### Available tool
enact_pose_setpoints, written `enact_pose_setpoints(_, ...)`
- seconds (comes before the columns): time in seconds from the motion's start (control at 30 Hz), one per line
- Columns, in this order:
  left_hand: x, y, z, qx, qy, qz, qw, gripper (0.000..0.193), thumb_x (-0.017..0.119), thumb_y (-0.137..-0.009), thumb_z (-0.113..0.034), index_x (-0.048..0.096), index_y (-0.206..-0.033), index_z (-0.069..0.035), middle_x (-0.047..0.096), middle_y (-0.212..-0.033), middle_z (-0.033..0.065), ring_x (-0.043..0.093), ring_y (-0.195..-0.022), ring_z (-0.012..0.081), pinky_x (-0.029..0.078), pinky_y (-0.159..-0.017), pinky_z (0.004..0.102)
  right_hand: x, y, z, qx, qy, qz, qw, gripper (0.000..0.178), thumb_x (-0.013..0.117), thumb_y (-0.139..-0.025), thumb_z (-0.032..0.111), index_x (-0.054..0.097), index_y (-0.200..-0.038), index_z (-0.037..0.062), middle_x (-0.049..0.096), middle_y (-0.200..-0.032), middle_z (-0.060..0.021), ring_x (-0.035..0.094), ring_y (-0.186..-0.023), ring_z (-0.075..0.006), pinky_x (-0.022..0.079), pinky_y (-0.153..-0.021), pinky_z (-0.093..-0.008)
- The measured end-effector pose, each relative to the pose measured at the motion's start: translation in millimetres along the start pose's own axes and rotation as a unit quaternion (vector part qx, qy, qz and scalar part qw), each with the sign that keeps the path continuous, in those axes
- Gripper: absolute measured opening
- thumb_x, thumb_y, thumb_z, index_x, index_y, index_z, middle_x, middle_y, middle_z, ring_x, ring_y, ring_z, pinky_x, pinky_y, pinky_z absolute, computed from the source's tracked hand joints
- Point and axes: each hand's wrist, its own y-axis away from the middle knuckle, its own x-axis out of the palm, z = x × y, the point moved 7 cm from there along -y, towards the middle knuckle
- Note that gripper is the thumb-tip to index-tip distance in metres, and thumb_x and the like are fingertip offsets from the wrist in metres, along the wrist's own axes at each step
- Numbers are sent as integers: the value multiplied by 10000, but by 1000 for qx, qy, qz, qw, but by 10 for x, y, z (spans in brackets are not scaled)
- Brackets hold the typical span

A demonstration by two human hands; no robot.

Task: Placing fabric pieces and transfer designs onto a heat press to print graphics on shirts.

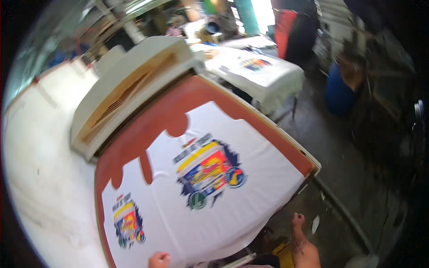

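Note:
Two white sleeveless shirt pieces lie flat side by side on a red-brown bed [147,125]. The larger shirt piece [263,161] carries a big multicoloured print [210,172]; the narrower shirt piece [134,178], at left, has a similar smaller print [128,223]. At the bottom edge of the view, my left hand [159,260] is closed, its fingers curled beside the near edge of the white cloth; whether cloth is pinched in them is hidden. My right hand [298,219] is a loose fist off the bed's near right corner, touching nothing, with nothing visible in it.
A pale curved housing [134,80] with a wooden-framed opening spans the bed's far side. White sheeting [40,165] stretches along the left. Behind, another table [268,80] holds a printed white cloth. A blue barrel [337,89] stands at right; a bar [344,214] lies near the floor.

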Motion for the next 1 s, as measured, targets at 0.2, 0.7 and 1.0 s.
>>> enact_pose_setpoints(0.2, -1312, 871, 2612, -189, -114, -309, 925, 182, 594, -808, -204, 578, -838, -25, 617, -791, 162, 600, -774, 339, 482, -707, 412, -723, 1264, 2427, -284, -59, -166, 942, 217, 523, -894, 156, 576, -963, -43, 599, -916, -133, 552, -785, -227, 454, -768, -344)
enact_pose_setpoints(0.7, -1189, 1567, 4335, -486, 17, -280, 828, 219, 564, -822, -222, 569, -999, -92, 581, -1101, 125, 550, -1060, 346, 403, -880, 543, 1690, 5424, 2784, -543, 363, 343, 675, 226, 595, -792, 239, 626, -871, 29, 618, -844, -162, 587, -880, -328, 453, -820, -404)
enact_pose_setpoints(1.0, -1484, 1733, 4557, -230, 242, -461, 822, 125, 500, -880, -145, 544, -925, -37, 565, -898, 88, 529, -862, 241, 417, -792, 333, 1710, 5614, 3256, -124, -58, 626, 768, 97, 595, -859, 67, 536, -930, 97, 554, -832, 8, 539, -804, -99, 465, -696, -272)
